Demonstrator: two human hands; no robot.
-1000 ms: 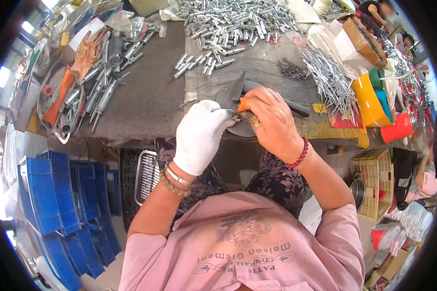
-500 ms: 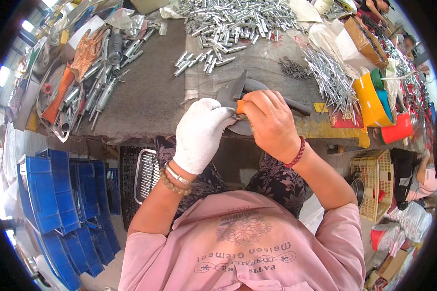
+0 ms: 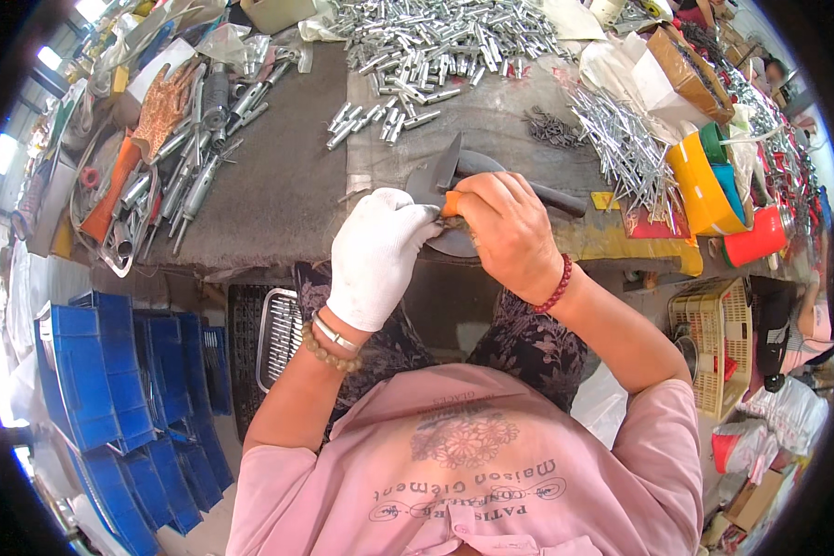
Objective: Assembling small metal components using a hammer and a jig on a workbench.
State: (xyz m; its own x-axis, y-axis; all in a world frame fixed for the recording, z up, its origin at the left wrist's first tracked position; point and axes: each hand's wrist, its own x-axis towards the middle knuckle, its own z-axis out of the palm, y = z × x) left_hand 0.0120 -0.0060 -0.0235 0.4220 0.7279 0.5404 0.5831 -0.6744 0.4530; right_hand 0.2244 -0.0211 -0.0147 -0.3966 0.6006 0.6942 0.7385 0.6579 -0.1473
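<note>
My left hand (image 3: pixel 380 255), in a white glove, is closed with thumb and fingertips pinched just above the table's near edge. My bare right hand (image 3: pixel 510 236) meets it there, its fingers closed too. A small orange piece (image 3: pixel 451 203) shows at the right fingertips; whether it is held or worn on a finger I cannot tell. What lies between the two hands is mostly hidden. Just beyond them lies a hammer (image 3: pixel 558 198) with a dark head and handle. A round, dark metal plate (image 3: pixel 454 243) shows partly beneath my hands.
Silver metal tubes (image 3: pixel 435 46) are heaped at the far middle, with several nearer. Thin rods (image 3: pixel 621 139) and small dark parts (image 3: pixel 554 128) lie right. At left are an orange glove (image 3: pixel 162 107) and tools. Blue bins (image 3: pixel 97 371) stand lower left, a yellow crate (image 3: pixel 713 343) lower right.
The view has shifted slightly. My hands stay together over the plate, the fingers barely changed. The hammer rests where it was.
</note>
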